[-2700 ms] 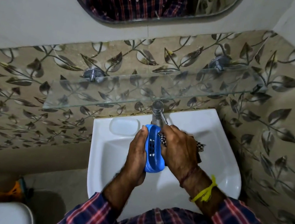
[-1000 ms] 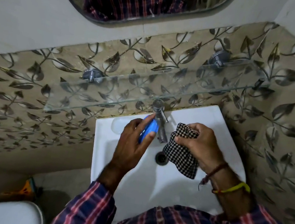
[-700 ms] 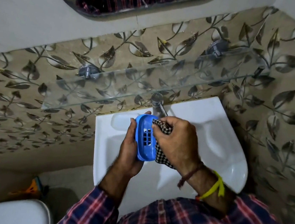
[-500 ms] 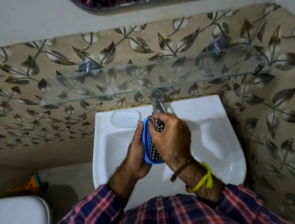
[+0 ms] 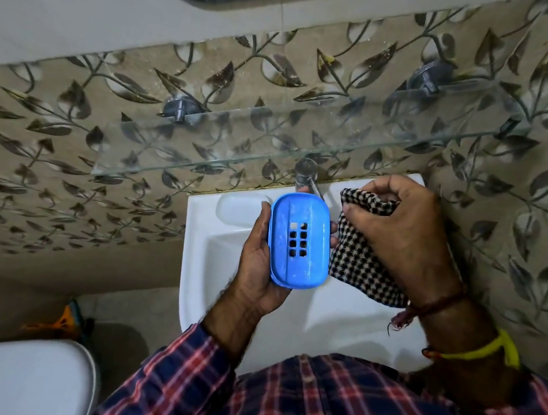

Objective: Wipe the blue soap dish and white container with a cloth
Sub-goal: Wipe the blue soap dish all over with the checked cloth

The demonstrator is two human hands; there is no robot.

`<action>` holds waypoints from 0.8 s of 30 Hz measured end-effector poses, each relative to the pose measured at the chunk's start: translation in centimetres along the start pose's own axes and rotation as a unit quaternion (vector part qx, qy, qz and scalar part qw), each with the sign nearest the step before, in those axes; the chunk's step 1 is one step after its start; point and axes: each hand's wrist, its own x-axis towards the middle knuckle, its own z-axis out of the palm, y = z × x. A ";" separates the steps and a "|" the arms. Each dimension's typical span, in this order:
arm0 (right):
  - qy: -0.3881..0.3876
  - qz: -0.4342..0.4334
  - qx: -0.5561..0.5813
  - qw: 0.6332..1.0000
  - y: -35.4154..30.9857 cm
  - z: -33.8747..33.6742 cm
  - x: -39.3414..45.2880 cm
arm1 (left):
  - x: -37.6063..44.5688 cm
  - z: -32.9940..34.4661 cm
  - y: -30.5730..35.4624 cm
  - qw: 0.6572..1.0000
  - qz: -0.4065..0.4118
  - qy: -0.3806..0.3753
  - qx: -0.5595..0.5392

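The blue soap dish [image 5: 297, 241] faces up toward me, with several square drain holes and pale streaks on it. My left hand [image 5: 257, 264] grips it from underneath, fingertips curled round its right edge, above the white basin [image 5: 204, 261]. Just to its right my right hand [image 5: 400, 236] pinches a black-and-white checked cloth [image 5: 357, 262], which hangs bunched beside the dish and touches its right edge. No white container is in view.
A chrome tap [image 5: 306, 175] stands at the back of the basin behind the dish. A glass shelf [image 5: 239, 141] juts out from the leaf-patterned wall above it. A white toilet tank [image 5: 16, 379] sits at lower left, with an orange item [image 5: 60, 320] on the floor.
The cloth was pressed into the dish half a second ago. Now my right hand has pulled it out to the right, and my left hand has turned the dish open side up.
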 end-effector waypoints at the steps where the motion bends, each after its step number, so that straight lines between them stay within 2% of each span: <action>1: 0.005 0.001 0.011 1.000 0.1 0.0 -0.1 | 0.0 0.3 0.1 1.000 0.004 -0.002 -0.007; 7: 0.027 -0.028 0.018 0.999 -0.6 -0.1 -0.9 | -0.6 1.4 0.5 1.000 0.015 -0.005 -0.002; 11: 0.039 -0.095 -0.055 0.993 -1.8 0.7 -2.8 | -1.0 1.8 0.4 1.000 0.023 0.002 0.020; 14: 0.040 -0.164 -0.163 0.972 -2.4 2.8 -4.6 | -1.2 2.0 0.2 0.999 0.042 -0.014 0.032; 16: 0.057 -0.153 -0.186 0.969 -2.4 4.1 -4.8 | -1.3 2.3 0.0 0.998 0.049 -0.018 0.033; 19: 0.073 -0.148 -0.158 0.974 -2.6 5.5 -4.5 | -1.4 2.2 -0.5 0.998 0.048 -0.012 0.027; 22: 0.022 -0.181 -0.104 0.978 -2.3 6.0 -4.8 | -1.7 1.7 -0.2 0.999 0.048 0.002 0.009; 24: -0.032 -0.230 -0.120 0.965 -1.7 5.5 -5.2 | -1.9 1.3 -0.2 0.999 0.046 -0.004 -0.006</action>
